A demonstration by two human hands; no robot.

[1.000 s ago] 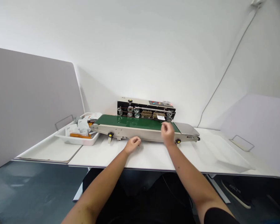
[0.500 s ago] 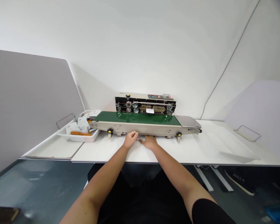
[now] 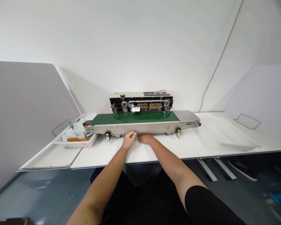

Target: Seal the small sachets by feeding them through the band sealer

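My left hand [image 3: 129, 140] is curled closed at the front lower edge of the band sealer's conveyor frame [image 3: 145, 128]. Whether anything small sits in its fingers I cannot make out. Beside it, my right hand [image 3: 145, 138] reaches in under the same edge, most of its fingers hidden. Above both hands runs the green conveyor belt [image 3: 140, 117]. Behind the belt stands the sealing head [image 3: 152, 98] with its rollers, and a small white packet or card [image 3: 135, 109] shows at its front.
A white plastic bin [image 3: 90, 143] with several white and orange packets stands left of the conveyor. At right, a clear, see-through tray [image 3: 239, 146] lies on the white table [image 3: 107, 154]. Grey partitions [image 3: 21, 109] flank the table, and a cable [image 3: 221, 57] runs down the wall.
The white packet or card has moved left along the sealing head. My right hand has turned and its fingers have gone further under the conveyor. The view has shifted slightly.
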